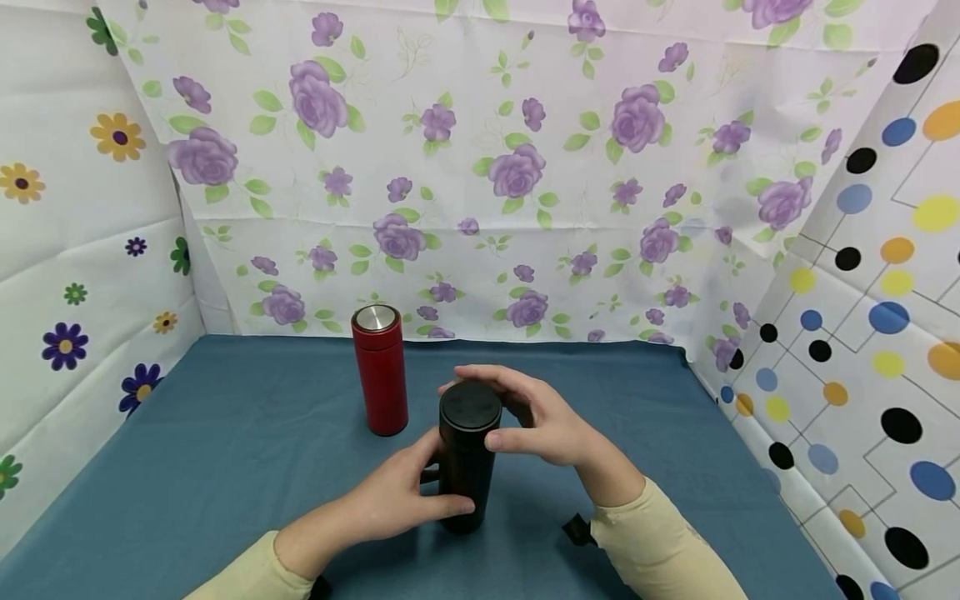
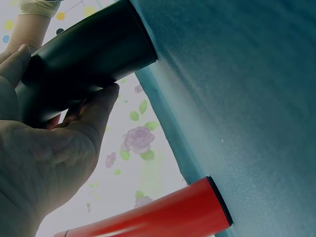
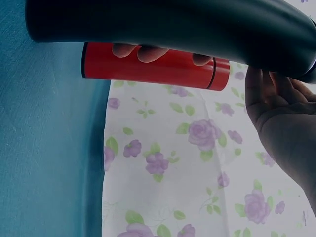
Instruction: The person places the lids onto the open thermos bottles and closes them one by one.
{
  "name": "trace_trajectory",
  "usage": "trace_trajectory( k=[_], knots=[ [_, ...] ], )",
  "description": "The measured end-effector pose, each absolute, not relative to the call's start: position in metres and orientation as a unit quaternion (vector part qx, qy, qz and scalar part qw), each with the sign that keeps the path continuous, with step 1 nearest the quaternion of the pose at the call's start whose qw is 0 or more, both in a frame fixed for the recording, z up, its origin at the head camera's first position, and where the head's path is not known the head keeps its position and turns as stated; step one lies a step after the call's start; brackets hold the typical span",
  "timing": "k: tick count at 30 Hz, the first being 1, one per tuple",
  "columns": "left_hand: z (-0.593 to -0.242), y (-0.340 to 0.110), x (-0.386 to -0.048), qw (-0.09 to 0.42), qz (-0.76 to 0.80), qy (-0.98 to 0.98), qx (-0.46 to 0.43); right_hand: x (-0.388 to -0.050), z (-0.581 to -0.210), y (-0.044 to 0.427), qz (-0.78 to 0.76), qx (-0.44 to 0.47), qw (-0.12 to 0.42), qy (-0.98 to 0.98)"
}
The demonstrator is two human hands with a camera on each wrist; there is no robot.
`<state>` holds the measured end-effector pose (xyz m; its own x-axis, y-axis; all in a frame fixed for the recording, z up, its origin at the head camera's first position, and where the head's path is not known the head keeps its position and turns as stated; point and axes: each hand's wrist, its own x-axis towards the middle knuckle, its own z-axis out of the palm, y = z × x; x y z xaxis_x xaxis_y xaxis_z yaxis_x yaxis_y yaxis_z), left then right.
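A black thermos flask (image 1: 467, 467) stands upright on the blue cloth, its round lid (image 1: 470, 406) on top. My left hand (image 1: 393, 500) grips its lower body, with the thumb across the front and the fingers round the far side. Up at the lid, my right hand (image 1: 536, 417) curves round from the right, thumb at the near side and fingers behind. In the left wrist view the black flask (image 2: 94, 54) lies between thumb and fingers. The right wrist view shows my right hand (image 3: 284, 106) at the flask's top end, its fingertips partly hidden.
A red thermos flask (image 1: 382, 379) with a silver-topped lid stands behind and left of the black one. Blue cloth (image 1: 247, 467) covers the table. Flowered sheeting (image 1: 480, 167) rises at the back, and dotted sheeting (image 1: 862, 333) at the right. A small black object (image 1: 577, 530) shows by the right sleeve.
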<state>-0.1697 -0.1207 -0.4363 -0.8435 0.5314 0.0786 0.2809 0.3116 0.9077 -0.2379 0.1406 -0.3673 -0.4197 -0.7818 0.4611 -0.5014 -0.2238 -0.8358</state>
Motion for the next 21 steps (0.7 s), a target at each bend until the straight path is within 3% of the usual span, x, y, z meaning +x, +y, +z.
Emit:
trace_trajectory(
  k=[3, 4, 21],
  knots=[
    [-0.438, -0.121, -0.171, 0.120, 0.529, 0.801, 0.252, -0.239, -0.367, 0.139, -0.592, -0.531, 0.137, 0.591],
    [-0.452, -0.123, -0.178, 0.119, 0.529, 0.800, 0.257, -0.239, -0.367, 0.139, -0.592, -0.532, 0.139, 0.589],
    [-0.437, -0.121, -0.171, 0.120, 0.527, 0.802, 0.252, -0.236, -0.362, 0.144, -0.583, -0.503, 0.117, 0.627]
  ],
)
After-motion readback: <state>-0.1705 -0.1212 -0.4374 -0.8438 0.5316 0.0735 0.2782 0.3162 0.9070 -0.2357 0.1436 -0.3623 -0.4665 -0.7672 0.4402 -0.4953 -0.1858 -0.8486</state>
